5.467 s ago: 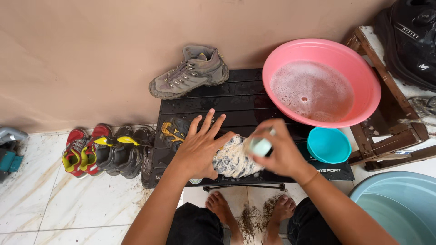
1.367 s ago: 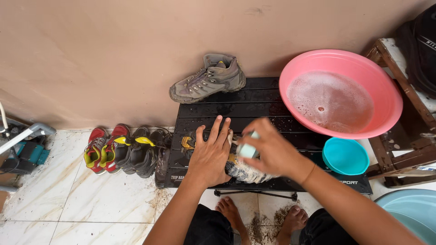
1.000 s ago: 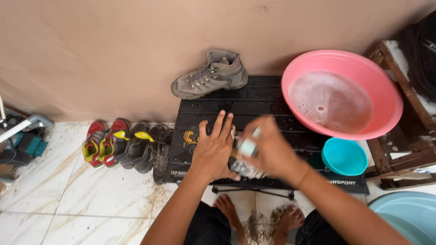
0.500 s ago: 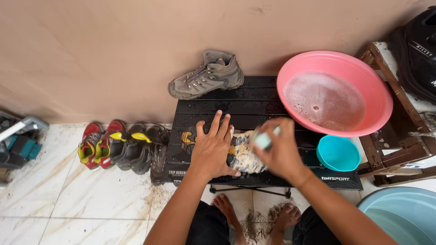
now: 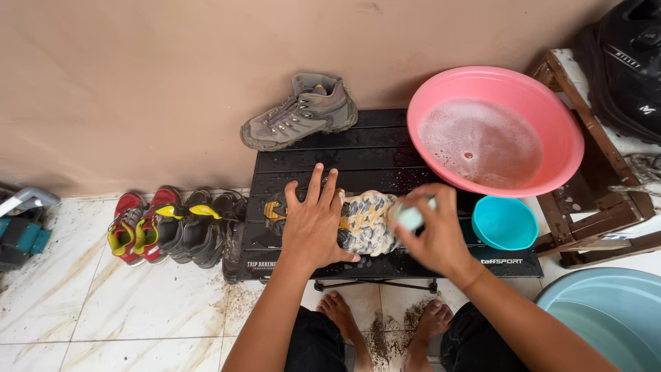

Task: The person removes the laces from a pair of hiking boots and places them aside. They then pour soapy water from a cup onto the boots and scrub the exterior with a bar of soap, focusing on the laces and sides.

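Brush (image 5: pixel 411 216) blurred; shoe (image 5: pixel 365 224) half hidden

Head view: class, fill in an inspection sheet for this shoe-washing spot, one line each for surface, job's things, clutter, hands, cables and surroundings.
Surface: black slatted table, wet, grit on it.
Job's things: soapy shoe sole-up on the table; pale brush; pink basin of sudsy water; small teal bowl.
Clutter: grey boot at the table's back edge; row of shoes on the floor.
Hands: left hand flat on the shoe; right hand gripping the brush on the sole.
Cables: nothing seen.
Surroundings: beige wall, dirty marble tiles, wooden stool, black bag, light blue tub.
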